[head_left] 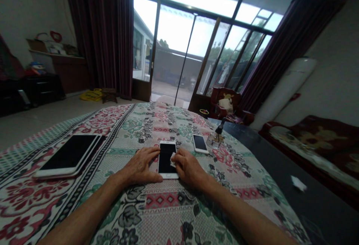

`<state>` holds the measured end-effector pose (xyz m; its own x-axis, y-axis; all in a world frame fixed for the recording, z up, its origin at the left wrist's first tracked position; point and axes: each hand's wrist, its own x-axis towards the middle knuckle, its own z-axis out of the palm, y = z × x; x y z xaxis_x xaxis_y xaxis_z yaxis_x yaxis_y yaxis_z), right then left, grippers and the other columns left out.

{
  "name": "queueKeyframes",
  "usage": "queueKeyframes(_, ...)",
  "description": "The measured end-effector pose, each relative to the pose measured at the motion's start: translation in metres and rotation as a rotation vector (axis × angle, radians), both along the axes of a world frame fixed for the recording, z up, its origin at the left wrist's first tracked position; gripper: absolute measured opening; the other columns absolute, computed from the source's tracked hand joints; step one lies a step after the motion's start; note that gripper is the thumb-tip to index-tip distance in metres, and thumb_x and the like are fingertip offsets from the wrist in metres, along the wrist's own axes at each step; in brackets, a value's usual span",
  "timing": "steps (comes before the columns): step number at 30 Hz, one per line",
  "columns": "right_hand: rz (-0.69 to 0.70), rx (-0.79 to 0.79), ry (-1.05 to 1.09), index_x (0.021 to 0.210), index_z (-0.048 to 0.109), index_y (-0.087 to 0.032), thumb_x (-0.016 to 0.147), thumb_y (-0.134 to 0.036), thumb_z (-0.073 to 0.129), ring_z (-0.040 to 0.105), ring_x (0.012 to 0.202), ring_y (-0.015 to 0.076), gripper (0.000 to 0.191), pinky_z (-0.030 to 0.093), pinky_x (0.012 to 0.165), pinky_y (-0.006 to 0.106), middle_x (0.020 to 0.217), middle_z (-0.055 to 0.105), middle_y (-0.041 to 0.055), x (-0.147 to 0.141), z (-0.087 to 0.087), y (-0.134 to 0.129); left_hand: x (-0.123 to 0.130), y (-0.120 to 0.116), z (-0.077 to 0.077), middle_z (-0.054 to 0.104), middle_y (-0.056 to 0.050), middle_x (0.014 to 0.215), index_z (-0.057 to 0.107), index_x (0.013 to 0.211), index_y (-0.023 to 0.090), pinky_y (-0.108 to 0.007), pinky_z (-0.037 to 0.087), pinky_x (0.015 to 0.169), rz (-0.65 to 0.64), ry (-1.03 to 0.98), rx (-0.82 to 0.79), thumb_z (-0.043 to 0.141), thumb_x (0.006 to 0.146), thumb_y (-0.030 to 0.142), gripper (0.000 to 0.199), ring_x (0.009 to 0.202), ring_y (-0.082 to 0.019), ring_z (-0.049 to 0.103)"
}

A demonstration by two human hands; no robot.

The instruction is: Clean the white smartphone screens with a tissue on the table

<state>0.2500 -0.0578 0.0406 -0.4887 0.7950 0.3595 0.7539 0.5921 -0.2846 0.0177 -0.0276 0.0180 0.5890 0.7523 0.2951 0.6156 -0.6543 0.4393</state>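
Observation:
A white smartphone [166, 155] with a dark screen lies face up on the patterned tablecloth [165, 224], between my hands. My left hand [143, 166] rests along its left edge, fingers and thumb spread apart against the side. In my right hand [186, 166] a small wad of white tissue [172, 159] is pinched, pressed on the right part of the screen. Just beyond, to the right, lies a smaller white phone [200, 143], also face up. Off to the left are two white tablets, stacked, the upper tablet [68, 153] with a dark screen.
A brush with dark bristles [220, 127] stands near a clear glass-like container [215, 138] at the table's back right. A crumpled white tissue [298, 183] lies on the dark surface to the right. Beyond are wooden chairs [227, 104] and glass doors [182, 58].

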Motion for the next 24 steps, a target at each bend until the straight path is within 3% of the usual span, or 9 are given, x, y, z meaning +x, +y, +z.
queueKeyframes(3,0.048,-0.012,0.005,0.092,0.065,-0.016,0.081,-0.002,0.048,0.053,0.083,0.0163,0.025,0.044,0.075,0.027,0.087,0.056,0.0051,0.004,0.000,-0.017,0.000,-0.001,0.001,0.048,-0.013,0.144,0.051,0.134,0.024,-0.054,0.032,0.108,0.005,0.010,0.002,0.076,0.061,0.059,0.084,0.130,-0.036,0.045)
queueKeyframes(6,0.067,-0.013,0.014,0.092,0.066,-0.015,0.081,-0.001,0.048,0.053,0.082,0.0158,0.025,0.043,0.073,0.026,0.087,0.056,0.0052,0.007,-0.002,-0.017,0.000,-0.001,0.002,0.048,-0.014,0.145,0.052,0.134,0.022,-0.052,0.031,0.110,0.009,0.019,-0.002,0.076,0.061,0.060,0.086,0.131,-0.036,0.044)
queueKeyframes(18,-0.132,0.009,-0.037,0.096,0.071,-0.012,0.086,-0.003,0.051,0.057,0.087,0.0166,0.024,0.044,0.081,0.026,0.095,0.062,0.0094,-0.001,-0.001,0.069,0.000,-0.002,0.003,0.046,-0.015,0.146,0.051,0.135,0.020,-0.053,0.032,0.109,0.026,0.057,-0.002,0.074,0.063,0.059,0.085,0.132,-0.036,0.043)
queueKeyframes(24,-0.168,0.024,-0.103,0.096,0.071,-0.014,0.090,-0.007,0.048,0.057,0.090,0.0172,0.025,0.043,0.082,0.025,0.097,0.063,0.0099,-0.004,0.000,0.075,0.000,0.000,-0.001,0.048,-0.013,0.145,0.051,0.134,0.022,-0.053,0.033,0.108,0.018,0.040,0.034,0.073,0.063,0.062,0.084,0.130,-0.035,0.045)
